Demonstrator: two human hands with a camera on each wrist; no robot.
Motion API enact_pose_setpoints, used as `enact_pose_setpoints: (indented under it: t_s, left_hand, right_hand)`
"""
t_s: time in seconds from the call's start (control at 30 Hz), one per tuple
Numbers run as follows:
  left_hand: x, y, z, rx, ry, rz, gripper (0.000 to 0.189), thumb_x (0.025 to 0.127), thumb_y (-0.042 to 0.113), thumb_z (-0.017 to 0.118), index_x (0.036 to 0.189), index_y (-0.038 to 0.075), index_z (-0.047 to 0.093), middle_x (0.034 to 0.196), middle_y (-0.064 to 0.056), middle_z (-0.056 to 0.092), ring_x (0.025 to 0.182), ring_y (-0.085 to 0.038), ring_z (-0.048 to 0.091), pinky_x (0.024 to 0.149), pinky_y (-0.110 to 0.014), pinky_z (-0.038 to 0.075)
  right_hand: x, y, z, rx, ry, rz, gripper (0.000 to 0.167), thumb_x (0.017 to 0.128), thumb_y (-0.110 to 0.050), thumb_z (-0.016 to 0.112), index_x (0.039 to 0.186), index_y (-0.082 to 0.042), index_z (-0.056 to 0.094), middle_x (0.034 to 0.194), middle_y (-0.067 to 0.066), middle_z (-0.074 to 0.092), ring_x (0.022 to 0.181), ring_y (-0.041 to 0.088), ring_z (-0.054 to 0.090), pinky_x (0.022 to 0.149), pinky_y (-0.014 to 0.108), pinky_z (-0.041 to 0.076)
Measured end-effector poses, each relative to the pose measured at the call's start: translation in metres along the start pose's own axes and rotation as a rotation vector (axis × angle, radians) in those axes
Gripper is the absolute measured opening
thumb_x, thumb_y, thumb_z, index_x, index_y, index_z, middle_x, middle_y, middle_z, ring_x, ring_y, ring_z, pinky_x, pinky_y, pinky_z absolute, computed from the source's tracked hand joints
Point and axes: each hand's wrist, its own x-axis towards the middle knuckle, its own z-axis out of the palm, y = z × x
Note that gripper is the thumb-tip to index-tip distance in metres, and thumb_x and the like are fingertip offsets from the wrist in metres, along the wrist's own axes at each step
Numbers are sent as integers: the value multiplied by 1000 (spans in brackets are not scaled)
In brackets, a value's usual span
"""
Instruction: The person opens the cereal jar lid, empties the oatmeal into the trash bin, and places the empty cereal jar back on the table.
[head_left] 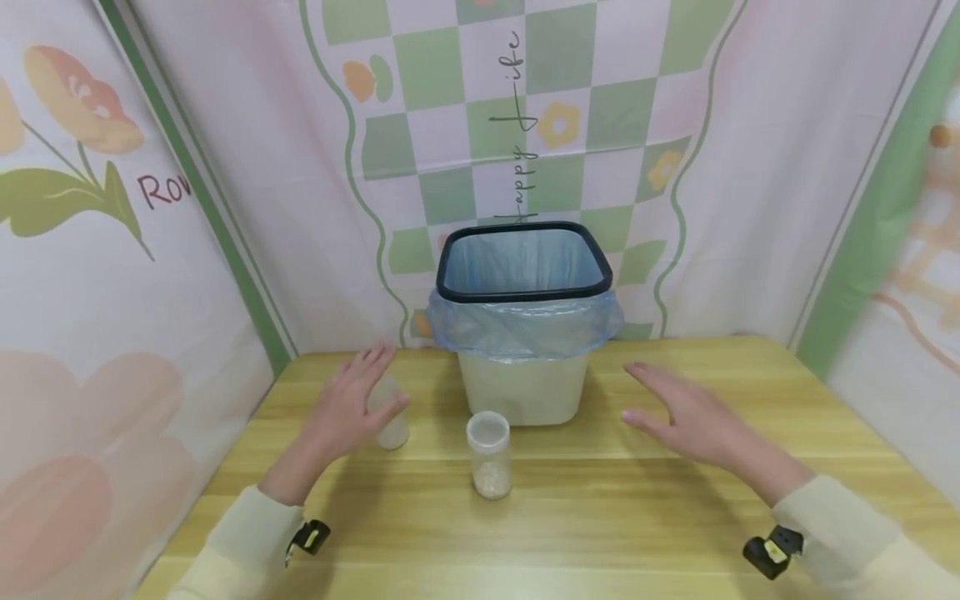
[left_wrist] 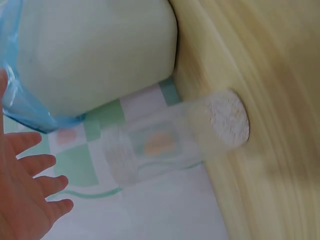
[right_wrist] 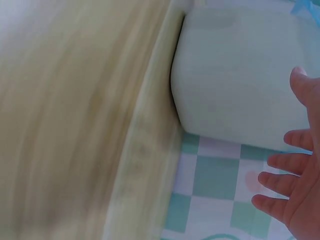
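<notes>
My left hand [head_left: 347,408] is raised with its fingers extended and thumb apart, partly covering a clear plastic jar [head_left: 393,433] left of the bin. In the left wrist view, a clear jar [left_wrist: 165,140] stands upright on the table with white grains at its bottom, and the fingers are apart from it. A second clear jar [head_left: 490,454], with a little whitish material at the bottom, stands in front of the bin. My right hand [head_left: 693,417] hovers at the right of the bin, fingers spread and holding nothing.
A cream trash bin [head_left: 525,390] stands at the back of the wooden table [head_left: 570,525]. A blue bag [head_left: 525,325] lines it, folded over the outside under a black rim ring [head_left: 525,296]. Patterned cloth [head_left: 495,75] hangs behind and at both sides.
</notes>
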Motion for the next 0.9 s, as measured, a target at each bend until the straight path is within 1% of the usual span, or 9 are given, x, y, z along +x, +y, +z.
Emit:
enact_pose_setpoints:
  t_s: [0.17, 0.3, 0.4, 0.53, 0.67, 0.8, 0.9]
  left_hand:
    - [-5, 8, 11, -35, 61, 75, 71, 95, 49, 55, 145, 0, 41, 149, -20, 36, 138, -40, 32, 113, -54, 23]
    - [-9, 14, 19, -63, 80, 119, 72, 94, 52, 55, 143, 0, 44, 147, -21, 40, 135, -41, 36, 110, -56, 26]
    - [-11, 18, 25, -107, 78, 131, 71, 94, 51, 55, 143, 1, 44, 147, -21, 39, 136, -40, 35, 109, -57, 27]
    - [-13, 24, 33, -176, 71, 128, 69, 94, 48, 57, 143, 0, 44, 148, -20, 40, 136, -39, 35, 107, -57, 30]
    - [-17, 29, 42, -222, 62, 111, 67, 93, 43, 61, 142, 0, 45, 146, -19, 42, 133, -38, 40, 107, -54, 34]
    - [-19, 33, 51, -292, 23, 63, 66, 92, 39, 64, 143, 3, 44, 146, -16, 44, 132, -36, 42, 108, -49, 33]
    - [-20, 35, 58, -346, -12, 37, 65, 92, 39, 64, 144, 4, 45, 146, -15, 43, 133, -35, 42, 109, -48, 32]
  right_hand:
    - [-3, -8, 9, 22, 27, -36, 69, 94, -39, 63, 143, 6, 40, 143, 28, 42, 127, 48, 41, 104, 61, 32]
    - [-5, -15, 16, 33, 47, -53, 68, 93, -36, 65, 142, 5, 41, 142, 26, 44, 126, 46, 45, 103, 60, 34]
    - [-7, -20, 21, 39, 62, -59, 67, 93, -35, 66, 141, 5, 43, 142, 25, 45, 125, 45, 46, 103, 59, 36]
    - [-8, -28, 27, 62, 69, -70, 65, 93, -35, 65, 140, 6, 44, 140, 26, 47, 125, 45, 46, 102, 59, 36]
    - [-9, -37, 32, 89, 67, -65, 63, 94, -36, 64, 139, 4, 45, 138, 25, 49, 123, 45, 48, 101, 59, 38]
    - [-6, -45, 39, 98, 74, -64, 61, 94, -36, 64, 139, 2, 47, 136, 22, 52, 122, 42, 51, 100, 57, 40]
    - [-4, -50, 44, 106, 81, -75, 60, 94, -34, 65, 137, 4, 48, 134, 23, 54, 120, 41, 52, 99, 56, 41]
